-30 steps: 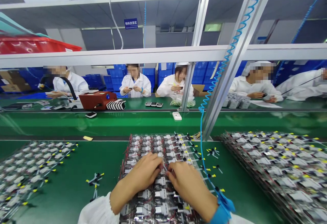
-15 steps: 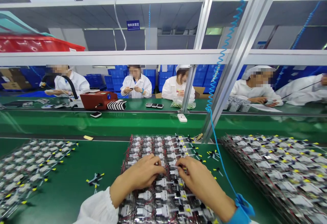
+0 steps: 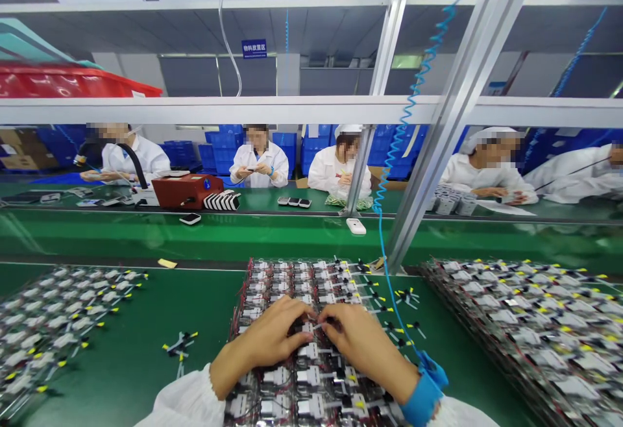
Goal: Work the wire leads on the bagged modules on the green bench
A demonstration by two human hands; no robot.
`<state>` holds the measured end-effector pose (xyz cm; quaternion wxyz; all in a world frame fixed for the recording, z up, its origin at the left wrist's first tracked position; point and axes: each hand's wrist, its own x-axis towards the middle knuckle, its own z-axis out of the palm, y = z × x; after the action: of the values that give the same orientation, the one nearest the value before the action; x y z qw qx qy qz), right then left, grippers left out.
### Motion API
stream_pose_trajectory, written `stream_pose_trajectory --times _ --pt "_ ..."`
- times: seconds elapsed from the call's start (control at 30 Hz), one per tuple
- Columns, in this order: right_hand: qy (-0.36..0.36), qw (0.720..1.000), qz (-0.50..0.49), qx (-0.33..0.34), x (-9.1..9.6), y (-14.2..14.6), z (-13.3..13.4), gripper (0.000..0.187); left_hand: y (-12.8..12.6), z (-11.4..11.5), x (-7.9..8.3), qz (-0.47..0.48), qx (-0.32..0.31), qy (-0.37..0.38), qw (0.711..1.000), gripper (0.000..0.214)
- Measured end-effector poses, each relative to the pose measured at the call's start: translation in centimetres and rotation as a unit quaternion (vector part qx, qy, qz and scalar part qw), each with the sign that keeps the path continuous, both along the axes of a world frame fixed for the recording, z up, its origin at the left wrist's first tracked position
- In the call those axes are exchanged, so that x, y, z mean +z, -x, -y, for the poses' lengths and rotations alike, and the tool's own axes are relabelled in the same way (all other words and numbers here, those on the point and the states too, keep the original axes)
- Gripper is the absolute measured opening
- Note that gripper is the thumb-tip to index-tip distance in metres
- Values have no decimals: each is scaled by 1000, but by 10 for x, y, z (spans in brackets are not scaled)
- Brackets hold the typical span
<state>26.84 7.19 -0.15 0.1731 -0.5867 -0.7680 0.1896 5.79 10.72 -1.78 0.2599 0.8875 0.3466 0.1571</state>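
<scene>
A clear tray [image 3: 237, 323] in front of me holds rows of small white modules [image 3: 307, 375] with red and black wires. Over its middle, my left hand [image 3: 275, 333] is closed, thumb and forefinger curled at one module; what they grip is too small to name. My right hand [image 3: 357, 336], with a blue wristband [image 3: 424, 393], pinches a thin pale strip [image 3: 318, 326] at the same module. Fingertips of both hands nearly meet there. Similar strips with black and yellow ends stick out along the tray's right side.
Trays of like modules lie at left [image 3: 53, 310] and right [image 3: 535, 323]. Loose strip pieces [image 3: 181, 344] rest on the green bench. A blue coiled cord [image 3: 395, 135] runs down to my wristband. Beyond a metal post [image 3: 438, 122], a green conveyor [image 3: 272, 235] carries white devices; several co-workers sit opposite.
My right hand has shifted left, bringing its fingertips close to my left hand's. The blue cord swung left with it. Devices on the conveyor moved slightly right.
</scene>
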Motion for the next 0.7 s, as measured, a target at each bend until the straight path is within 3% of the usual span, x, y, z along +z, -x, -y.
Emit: stream_pose_trajectory --times 0.17,0.7 --pt "13 1000 -27 -4 -4 2 -2 18 -1 -3 -8 29 29 31 999 25" --pt "34 998 -53 11 -9 2 -1 13 -3 -4 -13 45 41 21 998 23"
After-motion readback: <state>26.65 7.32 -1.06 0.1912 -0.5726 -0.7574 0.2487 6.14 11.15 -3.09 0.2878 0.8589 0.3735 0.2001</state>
